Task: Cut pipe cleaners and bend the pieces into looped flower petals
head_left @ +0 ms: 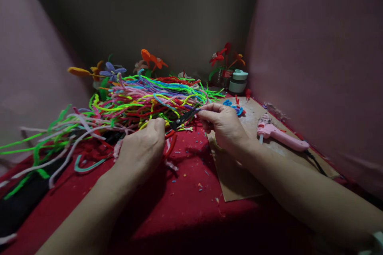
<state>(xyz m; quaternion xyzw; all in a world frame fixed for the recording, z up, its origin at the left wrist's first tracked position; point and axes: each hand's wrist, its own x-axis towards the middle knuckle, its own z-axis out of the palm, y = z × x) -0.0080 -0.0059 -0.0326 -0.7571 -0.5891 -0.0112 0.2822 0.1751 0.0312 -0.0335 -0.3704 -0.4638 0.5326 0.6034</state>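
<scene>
My left hand (143, 145) is closed round the red handles of a pair of scissors (184, 118). Their dark blades point up and right over the red cloth, toward my other hand. At the blade tips, my right hand (223, 125) is closed in a pinch between thumb and forefinger. Whatever it pinches is too small and dark to name. Just beyond both hands lies a big heap of coloured pipe cleaners (155, 95), in green, pink, yellow, blue and red.
A pink glue gun (279, 135) lies on a cardboard sheet (236, 181) at right, near a blue pipe-cleaner piece (233, 106). Pipe-cleaner flowers (152, 59) and a lidded jar (238, 81) stand behind. Small fluff scraps litter the red cloth (185, 203). Pink walls flank both sides.
</scene>
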